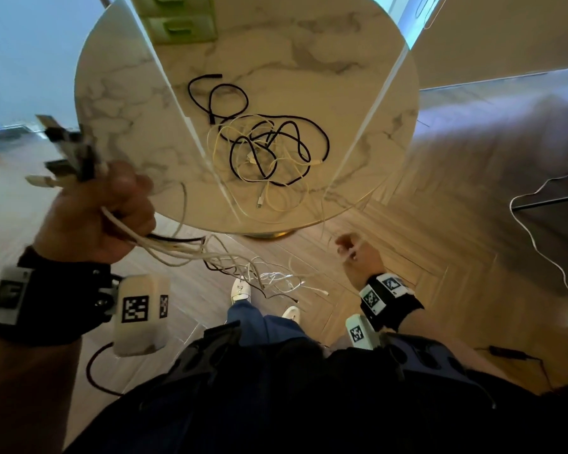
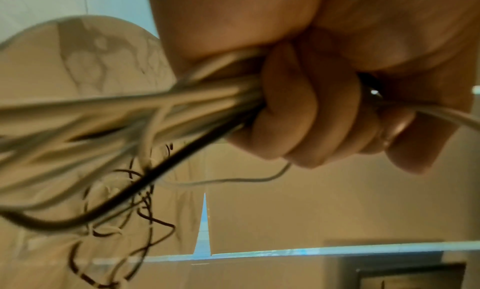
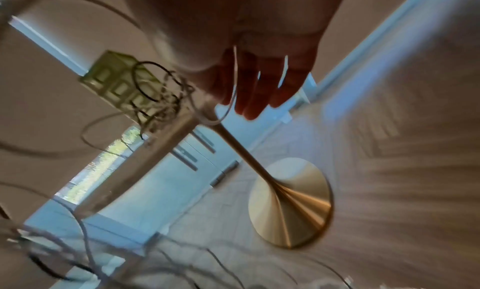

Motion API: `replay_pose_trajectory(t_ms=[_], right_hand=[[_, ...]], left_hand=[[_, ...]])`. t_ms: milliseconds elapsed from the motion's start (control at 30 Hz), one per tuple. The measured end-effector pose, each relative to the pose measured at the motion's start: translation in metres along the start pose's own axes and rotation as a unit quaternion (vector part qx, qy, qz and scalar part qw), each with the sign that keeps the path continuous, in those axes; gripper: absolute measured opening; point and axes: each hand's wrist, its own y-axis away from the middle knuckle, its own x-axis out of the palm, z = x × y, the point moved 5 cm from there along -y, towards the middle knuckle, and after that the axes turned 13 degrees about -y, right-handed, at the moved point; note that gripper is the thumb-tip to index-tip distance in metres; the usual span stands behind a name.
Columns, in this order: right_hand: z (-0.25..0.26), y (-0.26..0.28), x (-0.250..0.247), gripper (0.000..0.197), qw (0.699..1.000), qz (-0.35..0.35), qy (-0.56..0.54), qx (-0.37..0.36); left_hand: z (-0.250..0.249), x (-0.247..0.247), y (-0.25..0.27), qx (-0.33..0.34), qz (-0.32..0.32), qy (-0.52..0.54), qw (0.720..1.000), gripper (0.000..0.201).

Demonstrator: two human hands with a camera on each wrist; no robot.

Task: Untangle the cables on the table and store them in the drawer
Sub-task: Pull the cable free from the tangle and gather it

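Your left hand (image 1: 102, 211) clenches a bundle of cables (image 1: 184, 249), your right hand (image 1: 358, 253) pinches one thin white cable (image 3: 235, 67) below the marble table (image 1: 358, 93).

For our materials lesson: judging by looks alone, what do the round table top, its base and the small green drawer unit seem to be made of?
Table top: marble or a marble-look slab, white with grey veins, smooth and slightly glossy.
Base: metal, brushed brass-coloured finish, with radial streaks of shine.
Green drawer unit: probably plastic, uniform pale green with moulded handle slots; too blurred to be sure.
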Motion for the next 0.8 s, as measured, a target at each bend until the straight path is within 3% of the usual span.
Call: replay_pose_trajectory(t_ms=[67,133,200,233,300,367,400,467,567,600,667,733,800], right_hand=[[0.016,-0.017,-0.008,0.023,0.998,-0.053,-0.038,0.01],[0.023,-0.035,-0.013,0.029,0.997,-0.033,-0.047,0.057],[0.025,-0.045,-0.018,0.031,0.995,0.03,-0.001,0.098],[0.022,-0.045,-0.021,0.027,0.988,0.068,0.076,0.114],[0.017,-0.045,-0.031,0.023,0.956,0.101,0.244,0.127],[0.021,-0.044,-0.049,0.025,0.933,0.046,0.329,0.137],[0.027,-0.045,-0.058,0.023,0.934,0.002,0.33,0.138],[0.046,-0.051,-0.067,0.027,0.957,-0.071,0.263,0.098],[0.079,-0.062,-0.049,0.029,0.988,-0.064,0.139,0.013],[0.086,-0.065,-0.038,0.029,0.994,-0.053,0.1,0.003],[0.088,-0.073,-0.012,0.032,0.999,-0.026,0.022,0.024],[0.088,-0.078,0.009,0.045,0.998,-0.002,-0.025,0.058],[0.086,-0.082,0.019,0.054,0.998,-0.008,-0.002,0.057]], left_hand=[[0.015,0.022,0.0,-0.009,0.069,-0.019,0.997,0.018],[0.034,0.015,0.002,-0.057,0.041,-0.19,0.979,0.019],[0.044,0.001,0.004,-0.096,-0.036,-0.362,0.926,0.043],[0.051,0.0,0.004,-0.122,-0.04,-0.425,0.896,0.044],[0.073,0.001,0.002,-0.184,0.013,-0.514,0.838,0.037],[0.092,0.001,-0.001,-0.202,0.061,-0.56,0.801,0.029],[0.102,-0.001,-0.005,-0.195,0.07,-0.571,0.794,0.035],[0.115,-0.007,-0.013,-0.172,0.038,-0.556,0.812,0.042],[0.121,-0.011,-0.026,-0.142,-0.047,-0.536,0.831,0.048],[0.12,-0.007,-0.031,-0.139,-0.074,-0.504,0.849,0.047],[0.114,0.004,-0.042,-0.109,-0.122,-0.442,0.882,0.035],[0.107,0.017,-0.056,-0.08,-0.147,-0.422,0.891,0.031],[0.107,0.028,-0.068,-0.073,-0.148,-0.4,0.901,0.032]])
